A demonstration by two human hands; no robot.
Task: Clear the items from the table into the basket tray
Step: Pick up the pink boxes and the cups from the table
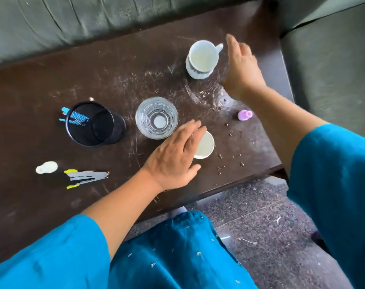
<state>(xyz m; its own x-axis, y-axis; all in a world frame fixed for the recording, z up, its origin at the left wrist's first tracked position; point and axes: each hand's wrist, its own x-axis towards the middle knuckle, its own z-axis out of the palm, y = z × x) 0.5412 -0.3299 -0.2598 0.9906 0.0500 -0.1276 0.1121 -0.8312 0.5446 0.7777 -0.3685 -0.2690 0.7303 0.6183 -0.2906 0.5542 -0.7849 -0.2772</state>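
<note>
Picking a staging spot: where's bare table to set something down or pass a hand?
Bare: the table end left of the pen holder; the back strip by the sofa, up to the teacup; the near edge below the stapler. Crowded: glass, paper cup, pink bottle, left hand, right hand at centre-right.

The mesh pen holder [95,124] blocks me left of the glass [156,117], the paper cup [205,146] crowds its near right; beyond it, bare table [135,76] lies open.

Left grip [175,157] palm-down, fingers straight; right grip [241,67] outstretched, fingers loose.
</note>
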